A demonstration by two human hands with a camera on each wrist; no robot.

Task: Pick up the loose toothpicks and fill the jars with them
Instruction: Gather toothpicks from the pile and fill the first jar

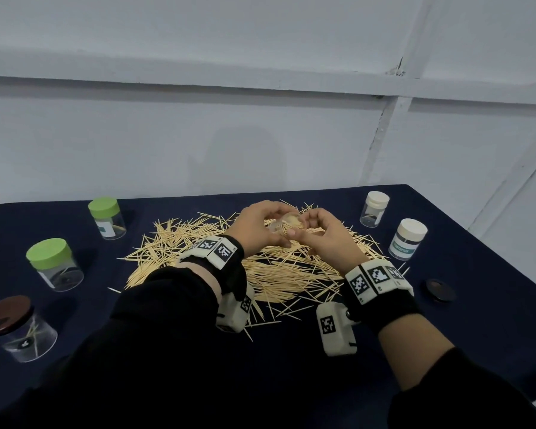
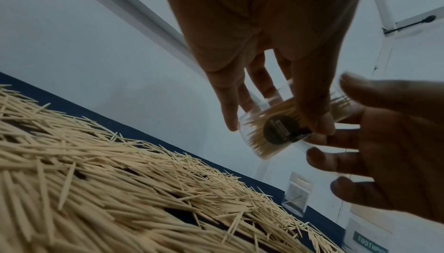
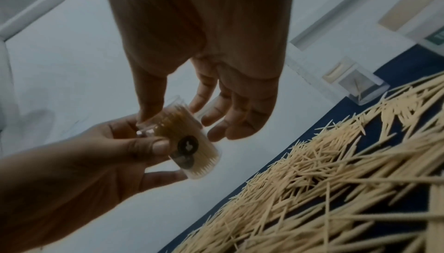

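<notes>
While left hand (image 2: 259, 52) grips toothpick-filled clear jar (image 2: 276, 133) | right hand (image 3: 204, 63) fingers loosely spread, thumb touching jar

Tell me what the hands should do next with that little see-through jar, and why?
Probably set it upright and cap it with the loose dark round lid on the dark blue tablecloth. The small clear plastic jar, held tilted in the left hand, already looks packed with toothpicks, and the right hand has its fingers at its mouth.
</notes>
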